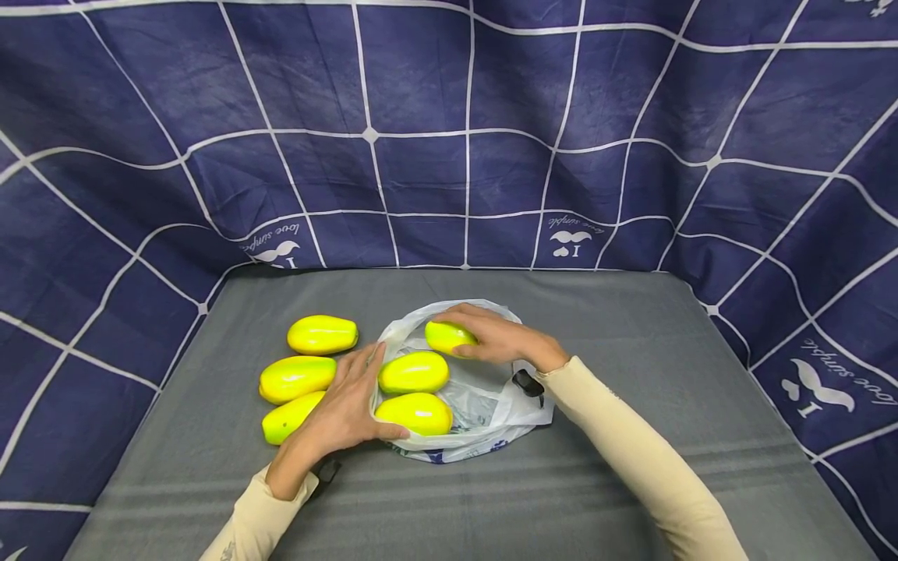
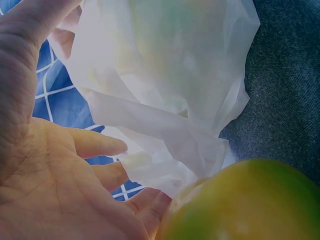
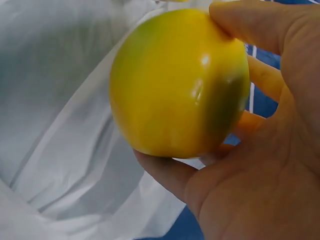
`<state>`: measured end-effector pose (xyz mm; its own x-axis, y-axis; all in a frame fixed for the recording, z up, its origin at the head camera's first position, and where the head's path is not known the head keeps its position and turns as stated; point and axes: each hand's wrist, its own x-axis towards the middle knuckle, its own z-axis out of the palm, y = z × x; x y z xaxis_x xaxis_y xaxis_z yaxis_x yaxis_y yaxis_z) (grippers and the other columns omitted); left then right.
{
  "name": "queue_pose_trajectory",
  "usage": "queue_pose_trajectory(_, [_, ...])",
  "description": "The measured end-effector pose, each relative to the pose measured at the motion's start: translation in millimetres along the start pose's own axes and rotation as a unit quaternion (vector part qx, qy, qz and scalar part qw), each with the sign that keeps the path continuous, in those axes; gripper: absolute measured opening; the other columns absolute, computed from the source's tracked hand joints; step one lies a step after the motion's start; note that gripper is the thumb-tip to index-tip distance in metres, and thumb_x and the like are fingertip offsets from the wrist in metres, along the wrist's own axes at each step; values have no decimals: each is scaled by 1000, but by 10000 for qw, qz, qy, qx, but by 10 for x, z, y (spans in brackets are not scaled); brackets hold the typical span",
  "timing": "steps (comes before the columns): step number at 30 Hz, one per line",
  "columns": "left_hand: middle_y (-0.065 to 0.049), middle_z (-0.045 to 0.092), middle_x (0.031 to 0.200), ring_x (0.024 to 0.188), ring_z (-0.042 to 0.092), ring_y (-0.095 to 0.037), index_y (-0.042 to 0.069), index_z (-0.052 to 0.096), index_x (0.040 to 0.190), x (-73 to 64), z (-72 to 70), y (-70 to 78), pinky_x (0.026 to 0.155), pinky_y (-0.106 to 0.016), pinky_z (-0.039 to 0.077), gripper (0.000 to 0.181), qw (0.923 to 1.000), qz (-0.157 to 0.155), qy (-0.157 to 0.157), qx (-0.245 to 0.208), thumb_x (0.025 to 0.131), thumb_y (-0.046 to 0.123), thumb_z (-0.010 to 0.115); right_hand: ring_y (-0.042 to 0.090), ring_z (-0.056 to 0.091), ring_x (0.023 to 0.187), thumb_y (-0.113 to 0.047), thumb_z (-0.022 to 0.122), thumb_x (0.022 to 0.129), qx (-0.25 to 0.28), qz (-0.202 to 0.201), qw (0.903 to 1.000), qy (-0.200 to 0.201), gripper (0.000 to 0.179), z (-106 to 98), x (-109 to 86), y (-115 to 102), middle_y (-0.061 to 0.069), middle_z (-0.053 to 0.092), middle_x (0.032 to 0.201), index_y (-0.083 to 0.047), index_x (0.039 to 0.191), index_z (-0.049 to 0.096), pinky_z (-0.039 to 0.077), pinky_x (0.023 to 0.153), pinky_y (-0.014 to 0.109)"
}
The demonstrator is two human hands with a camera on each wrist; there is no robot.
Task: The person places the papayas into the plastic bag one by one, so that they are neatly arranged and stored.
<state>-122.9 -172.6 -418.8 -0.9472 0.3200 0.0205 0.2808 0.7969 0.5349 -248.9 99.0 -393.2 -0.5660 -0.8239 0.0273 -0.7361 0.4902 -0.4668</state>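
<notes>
A white plastic bag [image 1: 484,382] lies with its mouth spread wide, holding two yellow-green papayas [image 1: 415,413] on its left side. My right hand [image 1: 498,335] grips another papaya [image 3: 177,85] at the back of the bag's mouth, thumb and fingers around its sides. At the bag's left rim is my left hand [image 1: 342,413], its fingers spread and mostly straight against the plastic. In the left wrist view, those fingertips [image 2: 115,146] touch the bag, with a papaya [image 2: 245,205] close beside the hand.
Left of the bag lie three more papayas, the back one [image 1: 323,335], the middle one [image 1: 296,378] and the front one [image 1: 291,419], partly behind my left hand. A grey cloth [image 1: 596,483] covers the table. Blue checked curtains [image 1: 421,179] stand around its back and sides.
</notes>
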Motion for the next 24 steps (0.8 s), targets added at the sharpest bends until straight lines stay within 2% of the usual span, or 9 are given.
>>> queue_pose_trajectory(9, [-21, 24, 162, 145, 20, -43, 0, 19, 159, 1, -1, -12, 109, -65, 33, 132, 10000, -9, -11, -16, 62, 51, 93, 28, 42, 141, -12, 65, 96, -28, -399, 9992, -36, 54, 77, 216, 20, 11, 48, 151, -9, 147, 48, 32, 118, 45])
queue_pose_trajectory(20, [-21, 24, 162, 146, 20, -43, 0, 17, 159, 1, 4, -12, 110, -66, 32, 132, 10000, 18, -27, -22, 63, 51, 92, 25, 40, 130, -16, 65, 97, 330, 170, 9993, -109, 57, 129, 336, -4, 11, 47, 146, -17, 150, 46, 39, 108, 44])
queue_pose_trajectory(24, [-21, 24, 162, 146, 20, -43, -1, 17, 159, -2, 2, -10, 110, -66, 32, 133, 10000, 19, -22, -13, 62, 51, 93, 25, 41, 130, -17, 67, 96, 364, 235, 9991, -10, 58, 149, 364, 9, 11, 48, 144, -15, 150, 46, 39, 109, 43])
